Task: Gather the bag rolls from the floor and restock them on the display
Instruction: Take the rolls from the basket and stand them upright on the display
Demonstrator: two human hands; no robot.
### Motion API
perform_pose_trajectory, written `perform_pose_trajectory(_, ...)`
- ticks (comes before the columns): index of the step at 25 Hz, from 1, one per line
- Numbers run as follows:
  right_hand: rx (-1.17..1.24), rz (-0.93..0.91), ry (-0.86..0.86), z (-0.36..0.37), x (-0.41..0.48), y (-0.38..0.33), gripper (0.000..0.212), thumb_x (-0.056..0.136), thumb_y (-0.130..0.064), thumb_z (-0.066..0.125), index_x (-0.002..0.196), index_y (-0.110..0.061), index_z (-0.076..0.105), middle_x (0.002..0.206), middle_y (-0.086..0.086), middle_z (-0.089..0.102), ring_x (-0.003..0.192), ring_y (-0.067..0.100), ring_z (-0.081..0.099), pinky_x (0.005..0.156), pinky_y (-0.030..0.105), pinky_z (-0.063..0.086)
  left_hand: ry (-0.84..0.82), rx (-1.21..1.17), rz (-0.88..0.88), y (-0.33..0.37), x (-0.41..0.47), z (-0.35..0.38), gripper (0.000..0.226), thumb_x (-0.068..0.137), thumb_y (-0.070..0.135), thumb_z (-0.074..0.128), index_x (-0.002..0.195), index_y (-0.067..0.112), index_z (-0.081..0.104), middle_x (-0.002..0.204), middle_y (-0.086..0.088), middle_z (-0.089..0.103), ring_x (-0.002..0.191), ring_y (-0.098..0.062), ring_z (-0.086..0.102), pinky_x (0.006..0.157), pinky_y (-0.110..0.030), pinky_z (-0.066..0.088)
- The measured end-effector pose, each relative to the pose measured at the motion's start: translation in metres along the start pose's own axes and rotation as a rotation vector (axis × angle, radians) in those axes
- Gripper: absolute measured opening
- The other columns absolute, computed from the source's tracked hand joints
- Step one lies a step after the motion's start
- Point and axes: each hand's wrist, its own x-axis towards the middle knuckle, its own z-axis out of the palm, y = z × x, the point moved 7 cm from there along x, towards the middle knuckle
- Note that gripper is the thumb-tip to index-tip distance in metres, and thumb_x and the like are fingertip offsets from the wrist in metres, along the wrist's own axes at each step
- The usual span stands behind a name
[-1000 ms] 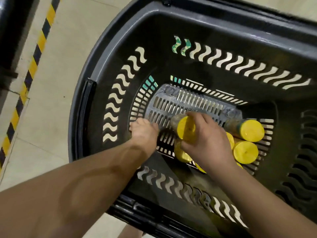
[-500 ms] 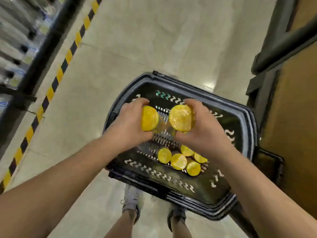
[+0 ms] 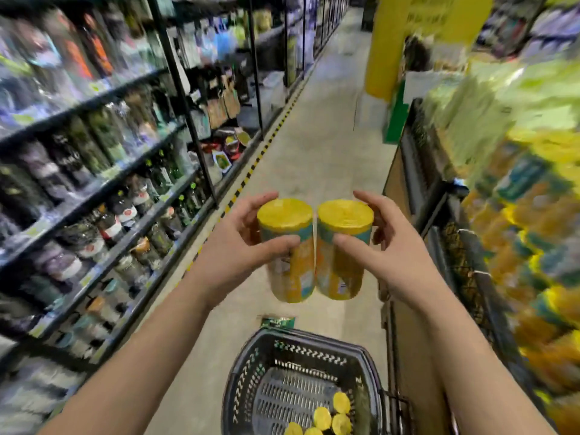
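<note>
Left-hand roll (image 3: 294,277) beside right-hand roll (image 3: 340,277)

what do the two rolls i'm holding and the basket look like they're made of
Left roll and right roll: probably wound yellow plastic film under a glossy printed wrapper, judging by the sheen. Basket: dark, matte hard plastic, moulded with slots.

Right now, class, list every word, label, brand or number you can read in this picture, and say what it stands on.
Nothing here can be read.
Left roll and right roll: printed labels, blurred.
Pillar sign: dark lettering, blurred.
Shelf tags: too small, blurred.
Bottles: labels blurred.
Display packs: print blurred.
</note>
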Motion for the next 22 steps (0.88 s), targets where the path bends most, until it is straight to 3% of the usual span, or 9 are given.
perform_pose_trajectory(2,0.058,-0.031,0.071,-0.027,-0.005,-0.035,0.069,0.07,-0.049,0.086,0.132,-0.043,0.056,0.123,-0.018,0.066,0.118,0.003,0.059,0.105,0.045,0.048,-0.04,-0.072,0.065,0.045,-0.002,0.01,0.068,0.069,0.016,0.083,0.133,0.02,0.057,0.12,-0.002,0.072,0.113,-0.019,0.068,0.088,-0.028,0.056)
perform_pose_trajectory(4,0.089,-0.075,0.141,-0.051,-0.008,-0.056,0.067,0.065,-0.056,0.082,0.127,-0.043,0.06,0.12,-0.016,0.069,0.116,0.007,0.063,0.103,0.049,0.05,-0.066,-0.118,0.131,0.076,0.0,0.02,0.064,0.067,0.022,0.086,0.126,0.023,0.062,0.116,0.001,0.073,0.11,-0.016,0.069,0.083,-0.025,0.056)
perform_pose_trajectory(7,0.104,-0.112,0.193,-0.074,-0.024,-0.079,0.061,0.07,-0.052,0.084,0.126,-0.041,0.062,0.12,-0.015,0.07,0.115,0.008,0.064,0.101,0.046,0.052,-0.145,-0.143,0.187,0.099,0.001,0.036,0.067,0.063,0.035,0.085,0.126,0.026,0.064,0.117,0.001,0.073,0.111,-0.016,0.069,0.085,-0.027,0.056)
perform_pose_trajectory(11,0.093,-0.09,0.331,-0.104,-0.068,-0.101,0.058,0.075,-0.04,0.082,0.13,-0.034,0.061,0.118,-0.02,0.07,0.112,0.0,0.065,0.094,0.028,0.055,-0.264,-0.183,0.218,0.117,0.0,0.061,0.065,0.062,0.041,0.085,0.124,0.033,0.066,0.119,0.003,0.073,0.113,-0.015,0.068,0.088,-0.031,0.055)
perform_pose_trajectory(16,0.028,0.003,0.561,-0.143,-0.147,-0.107,0.065,0.07,-0.05,0.082,0.129,-0.032,0.062,0.124,-0.009,0.07,0.117,0.012,0.065,0.1,0.044,0.053,-0.499,-0.219,0.303,0.147,-0.016,0.127,0.069,0.059,0.043,0.087,0.124,0.032,0.065,0.117,0.005,0.073,0.111,-0.012,0.068,0.087,-0.027,0.056)
perform_pose_trajectory(19,-0.028,0.052,0.702,-0.174,-0.203,-0.11,0.073,0.066,-0.057,0.084,0.131,-0.034,0.061,0.126,-0.009,0.069,0.117,0.013,0.065,0.098,0.045,0.054,-0.636,-0.231,0.321,0.161,-0.041,0.181,0.076,0.059,0.043,0.088,0.129,0.028,0.062,0.118,0.006,0.073,0.112,-0.012,0.069,0.091,-0.033,0.057)
perform_pose_trajectory(22,-0.03,0.093,0.833,-0.208,-0.263,-0.109,0.072,0.066,-0.054,0.082,0.132,-0.036,0.061,0.126,-0.011,0.069,0.117,0.01,0.065,0.099,0.043,0.054,-0.707,-0.224,0.325,0.175,-0.07,0.236,0.077,0.057,0.048,0.09,0.128,0.035,0.062,0.12,0.011,0.072,0.115,-0.009,0.066,0.099,-0.04,0.054)
